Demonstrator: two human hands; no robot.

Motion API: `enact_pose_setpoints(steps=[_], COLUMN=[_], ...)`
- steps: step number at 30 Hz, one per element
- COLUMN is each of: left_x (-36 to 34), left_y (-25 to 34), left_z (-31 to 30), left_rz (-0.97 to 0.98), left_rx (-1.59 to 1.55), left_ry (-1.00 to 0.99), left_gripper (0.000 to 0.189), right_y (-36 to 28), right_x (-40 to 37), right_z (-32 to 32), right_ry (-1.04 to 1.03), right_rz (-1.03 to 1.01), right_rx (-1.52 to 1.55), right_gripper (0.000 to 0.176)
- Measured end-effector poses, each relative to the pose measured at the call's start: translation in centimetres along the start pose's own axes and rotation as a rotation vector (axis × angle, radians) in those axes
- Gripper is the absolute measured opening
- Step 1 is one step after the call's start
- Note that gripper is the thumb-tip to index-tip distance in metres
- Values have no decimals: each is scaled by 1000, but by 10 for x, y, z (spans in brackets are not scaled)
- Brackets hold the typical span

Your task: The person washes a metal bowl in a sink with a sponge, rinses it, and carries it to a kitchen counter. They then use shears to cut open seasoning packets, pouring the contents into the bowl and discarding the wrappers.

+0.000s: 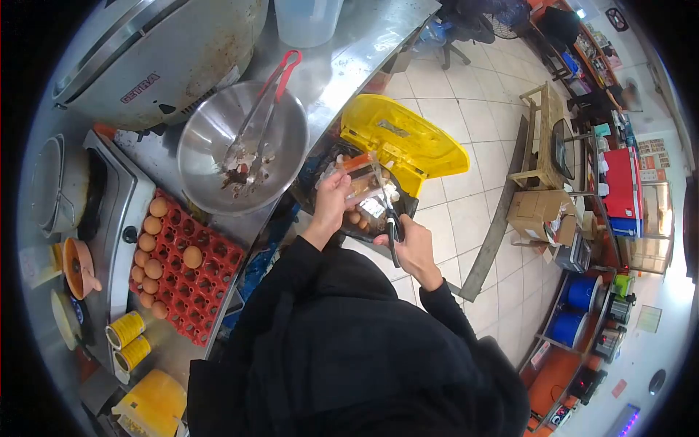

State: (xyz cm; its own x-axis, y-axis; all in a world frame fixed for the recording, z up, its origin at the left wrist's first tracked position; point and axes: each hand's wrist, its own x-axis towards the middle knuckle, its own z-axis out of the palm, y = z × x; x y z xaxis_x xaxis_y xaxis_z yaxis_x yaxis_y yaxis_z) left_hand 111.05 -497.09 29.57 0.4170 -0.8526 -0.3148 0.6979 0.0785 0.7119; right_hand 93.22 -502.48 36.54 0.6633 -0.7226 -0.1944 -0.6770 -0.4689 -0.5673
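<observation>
My left hand (331, 202) is closed on the edge of a clear plastic package (360, 183) with something orange-pink inside; its exact contents are hard to make out. My right hand (413, 249) grips black-handled scissors (394, 234), their blades pointing away from me at the package's right side. Both hands are above an open trash bin with a black liner (406, 202), where eggshells and scraps lie. The bin's yellow lid (437, 156) is tipped back behind it.
Left of the bin, a steel counter holds a metal bowl (200, 138) with red-handled tongs (266, 109), a red egg tray (191, 291) with several eggs, and a stove (120, 218). A cardboard box (535, 211) and wooden bench (537, 138) stand on the tiled floor at right.
</observation>
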Motion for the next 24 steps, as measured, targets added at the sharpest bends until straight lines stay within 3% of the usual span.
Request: enact_pose_setpoints(steps=[2, 7, 12, 16, 24], left_x=[3, 11, 14, 15, 20], left_y=[5, -5, -8, -9, -17], left_z=[-4, -23, -33, -39, -53], left_rz=[-88, -117, -138, -192, -219], left_rx=[-18, 76, -21, 71, 113], left_ry=[142, 110, 74, 89, 122], left_gripper=[32, 34, 32, 32, 32], right_y=[1, 4, 4, 3, 7], right_x=[1, 5, 9, 13, 18], right_z=[2, 13, 15, 22, 34], right_ry=[-14, 75, 38, 103, 61], right_rz=[16, -75, -19, -85, -17], right_rx=[-54, -119, -46, -16, -22], right_gripper=[67, 64, 60, 60, 62])
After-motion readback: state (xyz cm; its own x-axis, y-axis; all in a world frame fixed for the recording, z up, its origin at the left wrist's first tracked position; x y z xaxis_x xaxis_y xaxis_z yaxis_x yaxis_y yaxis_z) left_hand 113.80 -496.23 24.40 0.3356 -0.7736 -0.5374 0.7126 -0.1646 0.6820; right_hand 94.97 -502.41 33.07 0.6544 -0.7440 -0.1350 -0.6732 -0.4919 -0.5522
